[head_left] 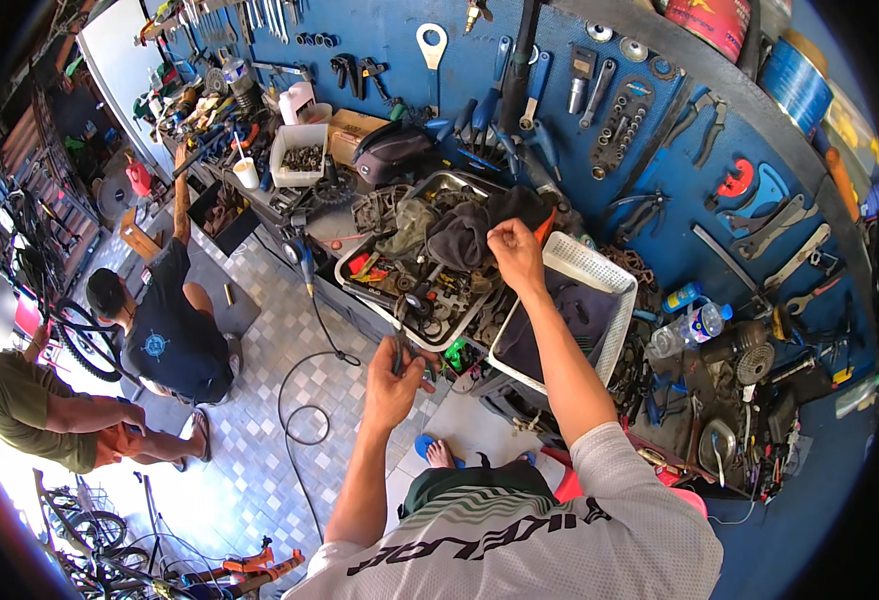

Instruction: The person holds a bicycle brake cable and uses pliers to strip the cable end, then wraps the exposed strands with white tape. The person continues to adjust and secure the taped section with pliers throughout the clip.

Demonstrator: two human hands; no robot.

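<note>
My left hand (pixel 391 388) is closed around a slim dark metal tool (pixel 399 345), which points up toward the metal tray (pixel 349 268). Its exact kind cannot be made out. My right hand (pixel 516 257) is raised over the tray's right side, fingers curled together beside a dark grey cloth (pixel 456 236). Whether the fingertips grip that cloth or something small is unclear. Loose metal parts and rags fill the tray. Right of it, partly behind my right forearm, a white perforated basket (pixel 614 315) holds dark fabric.
A blue tool wall (pixel 359 35) rises behind the cluttered bench. Bottles (pixel 694 328) stand at right. A white bin of small parts (pixel 299 155) sits farther left. A black cable (pixel 304 410) loops on the tiled floor. At left, one person (pixel 174 335) crouches and another (pixel 49 410) stands near bicycles.
</note>
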